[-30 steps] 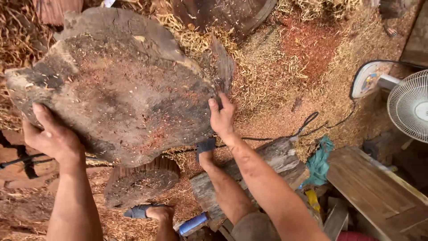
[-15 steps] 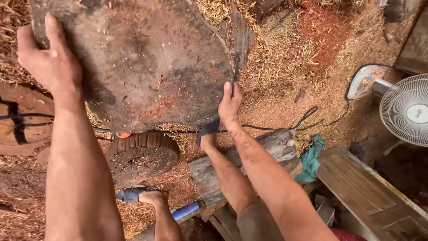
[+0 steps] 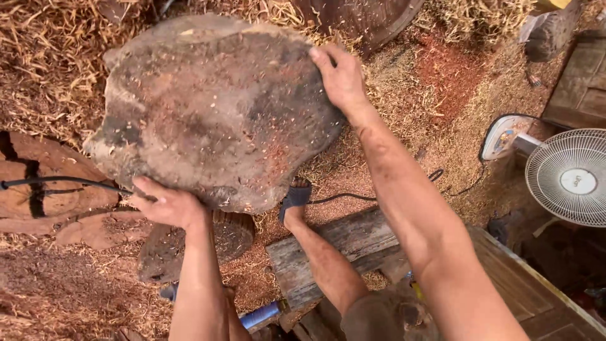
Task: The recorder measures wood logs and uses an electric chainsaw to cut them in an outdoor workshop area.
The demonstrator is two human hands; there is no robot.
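Two hands grasp a broad, rough, irregular wood slab point(image 3: 214, 113) held above the sawdust-strewn floor point(image 3: 404, 107): left hand point(image 3: 165, 203) gripping its near lower edge, right hand point(image 3: 341, 76) gripping its far right rim.

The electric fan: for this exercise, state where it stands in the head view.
The white electric fan stands at the right edge of the head view, on the sawdust-strewn floor, right of the person's right hand and beyond the wooden platform.
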